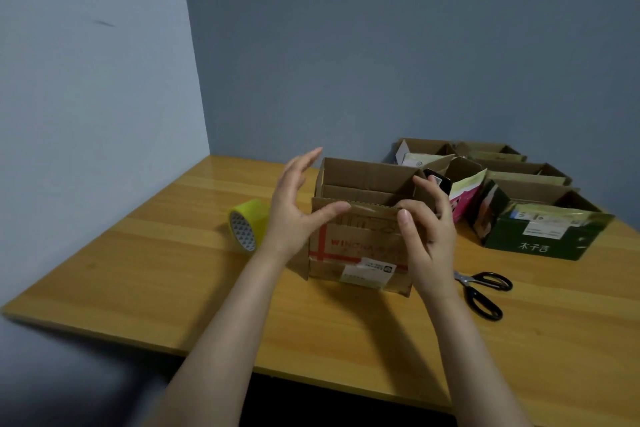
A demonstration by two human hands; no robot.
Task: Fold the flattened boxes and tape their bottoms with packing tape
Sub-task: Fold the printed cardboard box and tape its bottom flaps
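Wooden surface in a corner between two blue-grey walls. On its left side a roll of yellow-green tape lies on its edge, its core facing near-left, just left of the left hand.

The left hand is spread wide, fingers straight and pointing up and far, at the left end of the box. Its thumb reaches right along the top edge of the near wall, and it grips nothing.

The box stands upright in the middle of the surface, its top open, with red print and a white label on the near wall.

The right hand holds the box's near right corner, thumb on the near wall, bent fingers over the top edge at the right end.

Right of it, black scissors lie flat on the surface. Farther right and far, a dark green box stands open, with more open boxes in rows behind it, reaching the wall.
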